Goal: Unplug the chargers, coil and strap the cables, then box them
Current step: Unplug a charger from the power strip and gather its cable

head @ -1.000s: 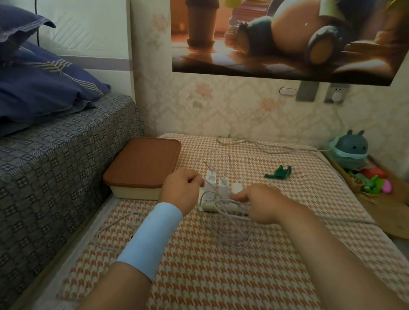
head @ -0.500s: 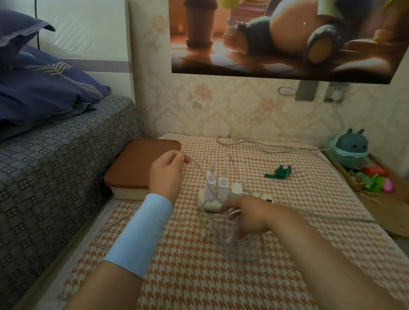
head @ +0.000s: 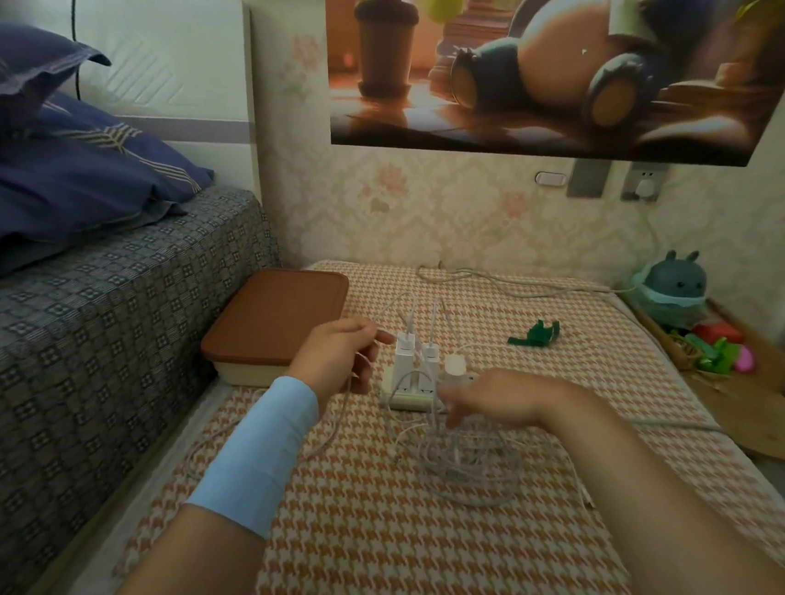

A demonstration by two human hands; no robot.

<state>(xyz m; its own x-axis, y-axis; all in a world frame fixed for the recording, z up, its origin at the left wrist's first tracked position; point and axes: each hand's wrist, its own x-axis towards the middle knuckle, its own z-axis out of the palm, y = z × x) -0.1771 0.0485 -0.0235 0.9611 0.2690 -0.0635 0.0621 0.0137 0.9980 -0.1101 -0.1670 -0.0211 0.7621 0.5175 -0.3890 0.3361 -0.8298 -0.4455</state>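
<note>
A white power strip (head: 412, 397) lies on the orange houndstooth mat (head: 403, 562) with white chargers (head: 416, 354) standing plugged in. Thin white cables (head: 465, 462) lie tangled in loops in front of it. My left hand (head: 339, 352), with a light blue wristband, is pinched on a white cable just left of the chargers. My right hand (head: 498, 396) is blurred, with its fingers down in the cable loops beside the strip. A box with a brown lid (head: 278, 317) sits shut at the mat's left. Green straps (head: 538, 335) lie behind the strip.
A bed with a patterned grey cover (head: 67, 314) and blue pillows borders the left. Toys and a round grey figure (head: 674, 288) crowd the far right. A thicker cord (head: 516, 283) runs along the wall to a wall socket (head: 643, 182).
My left hand left the chargers, drew a cable out to the left and now holds it near them. My right hand slid off the power strip down into the cable loops.
</note>
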